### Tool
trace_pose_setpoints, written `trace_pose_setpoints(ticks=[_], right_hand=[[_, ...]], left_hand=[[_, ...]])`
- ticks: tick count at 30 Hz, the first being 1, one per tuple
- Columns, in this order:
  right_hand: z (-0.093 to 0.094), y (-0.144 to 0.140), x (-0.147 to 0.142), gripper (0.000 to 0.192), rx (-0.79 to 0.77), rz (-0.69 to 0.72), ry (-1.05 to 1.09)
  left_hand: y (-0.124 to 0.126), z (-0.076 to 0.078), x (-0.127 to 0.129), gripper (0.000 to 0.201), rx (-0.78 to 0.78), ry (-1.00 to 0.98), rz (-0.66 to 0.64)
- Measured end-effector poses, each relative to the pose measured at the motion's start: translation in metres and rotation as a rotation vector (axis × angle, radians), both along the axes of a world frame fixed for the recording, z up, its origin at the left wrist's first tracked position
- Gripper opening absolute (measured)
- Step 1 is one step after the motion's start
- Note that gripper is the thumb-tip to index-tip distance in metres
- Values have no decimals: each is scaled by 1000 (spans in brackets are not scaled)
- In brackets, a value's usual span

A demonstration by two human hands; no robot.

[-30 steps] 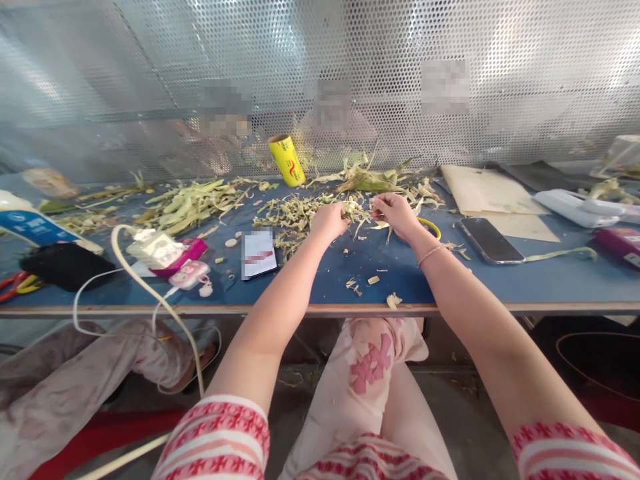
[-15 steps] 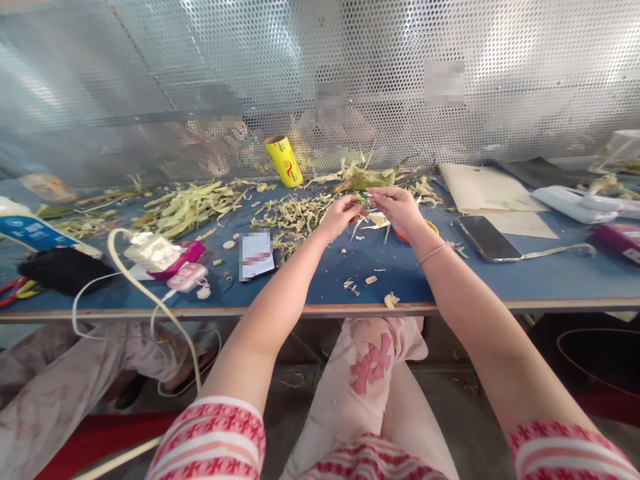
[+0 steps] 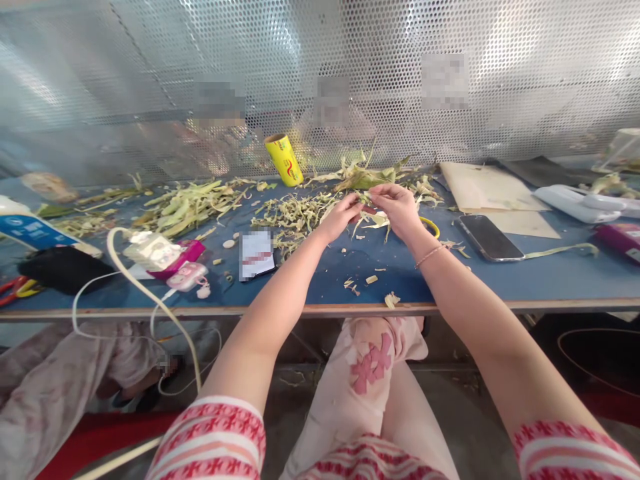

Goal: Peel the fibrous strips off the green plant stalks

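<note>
Red-white patterned sleeves point(image 3: 215, 437); thin wrist bracelet point(image 3: 431, 253)

Head-worn camera, facing forward and down, close over blue table point(image 3: 550, 283) — single view

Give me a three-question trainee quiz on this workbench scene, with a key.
1. True or false: the left hand and the right hand meet over the husk strips on the blue table.
2. What lies just right of the right wrist? A) the dark phone B) the yellow roll C) the pink charger
3. Fill in: the yellow roll stands tilted against the perforated metal ____ at the back of the table.

Key
1. True: the fingertips come together on a small piece of husk; what exactly they pinch is too small to tell.
2. A
3. screen
</note>
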State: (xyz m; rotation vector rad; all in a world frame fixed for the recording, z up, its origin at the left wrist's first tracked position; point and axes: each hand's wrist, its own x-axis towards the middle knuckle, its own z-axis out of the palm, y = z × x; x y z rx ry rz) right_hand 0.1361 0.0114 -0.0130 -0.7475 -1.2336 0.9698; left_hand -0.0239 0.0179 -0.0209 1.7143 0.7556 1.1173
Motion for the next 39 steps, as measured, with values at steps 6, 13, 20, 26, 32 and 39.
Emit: trace_pose_setpoints(ticks=[6, 13, 20, 26, 32, 39], right_hand=[[1, -3, -3, 20, 30, -20, -45], [1, -1, -4, 23, 64, -32, -42], [2, -3, -5, 16, 150, -73, -65], [1, -2, -5, 15, 135, -84, -67], [0, -2, -5, 12, 156, -75, -110], [-2, -3, -7, 5, 207, -172, -257]], left_hand=[[7, -7, 0, 27, -38, -77, -14], [2, -3, 6, 20, -106, -259, -105], [-1, -2, 8, 17, -132, -259, -146], [2, -10, 6, 32, -86, -147, -178], [-4, -3, 7, 43, 39, -18, -64], [-15, 5, 12, 36, 222, 109, 187]])
